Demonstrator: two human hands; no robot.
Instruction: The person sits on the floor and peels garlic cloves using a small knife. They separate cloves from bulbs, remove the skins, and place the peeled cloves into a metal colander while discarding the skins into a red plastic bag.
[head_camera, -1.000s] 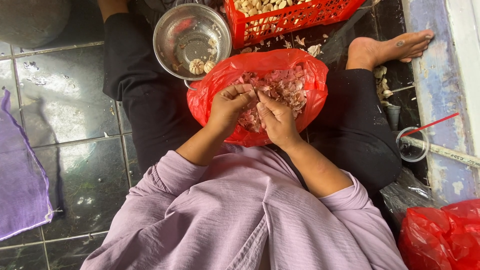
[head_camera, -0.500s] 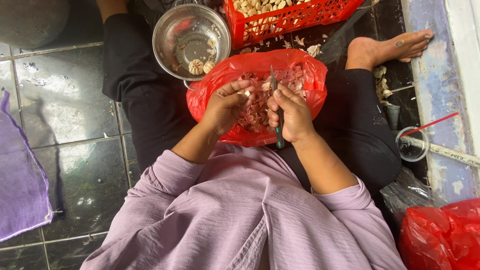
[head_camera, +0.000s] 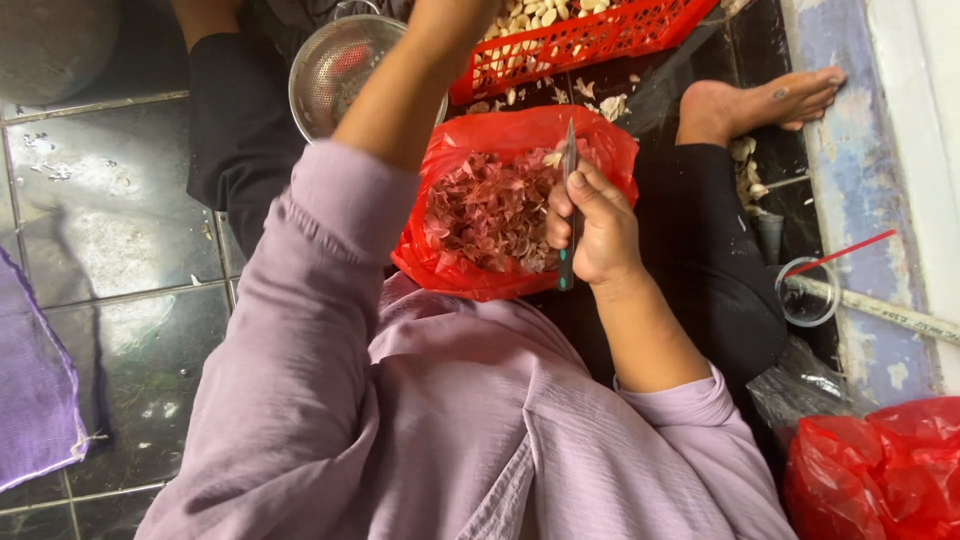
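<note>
I sit on the floor in a lilac top and black trousers. On my lap lies an open red plastic bag (head_camera: 610, 150) full of reddish papery peels (head_camera: 490, 210). My right hand (head_camera: 590, 225) is over the bag, shut on a small knife (head_camera: 568, 200) with its blade pointing away from me. My left arm stretches forward; my left hand (head_camera: 450, 18) reaches the red plastic basket (head_camera: 590, 45) of pale peeled cloves at the top edge, and its fingers are cut off by the frame. A metal bowl (head_camera: 330, 70) sits left of the basket.
Dark wet floor tiles (head_camera: 110, 220) lie to the left, with a purple mesh sack (head_camera: 35, 400) at the left edge. My bare foot (head_camera: 760, 100) rests top right. A clear cup with a red straw (head_camera: 808, 290) and another red bag (head_camera: 880, 470) are on the right.
My left hand left the bag and reached forward to the red basket. My right hand stayed over the bag and now holds the knife upright in plain view.
</note>
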